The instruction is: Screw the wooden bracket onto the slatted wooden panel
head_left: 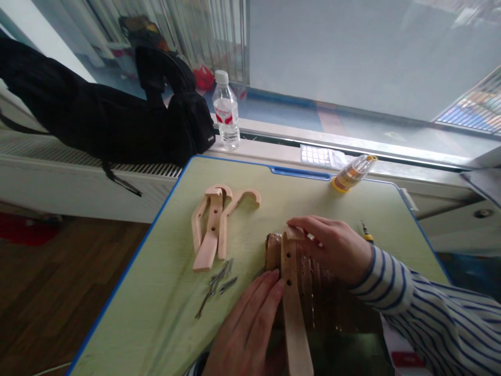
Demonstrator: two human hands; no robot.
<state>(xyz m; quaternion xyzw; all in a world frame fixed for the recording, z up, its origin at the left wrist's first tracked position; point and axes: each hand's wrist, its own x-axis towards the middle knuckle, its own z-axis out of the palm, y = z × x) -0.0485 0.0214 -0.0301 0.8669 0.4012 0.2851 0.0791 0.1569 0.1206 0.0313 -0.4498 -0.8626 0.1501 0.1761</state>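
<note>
Your wooden strip (291, 303) lies on top of the dark slatted board (315, 292) at the near middle of the bench (156, 303). Both hands rest on it, open and flat rather than wrapped round it. Your left hand (245, 329) sets its fingertips against the strip's left edge beside the lower of two visible holes. Your right hand (336, 250) covers the far end with spread fingers. The strip's long axis runs from your body out toward the window, with the far end leaning slightly left. The near end passes out of view at the bottom. The holed face looks up, but I cannot tell if the far end is hooked, since your fingers hide it. To place it well, I would press down with the right hand and nudge sideways only with the left until the strip runs parallel to the slats. Keep your fingers off the holes. The loose screws (219, 284) lie just left of the board, and three hooked pieces (213, 227) lie farther left, clear of the work.
</note>
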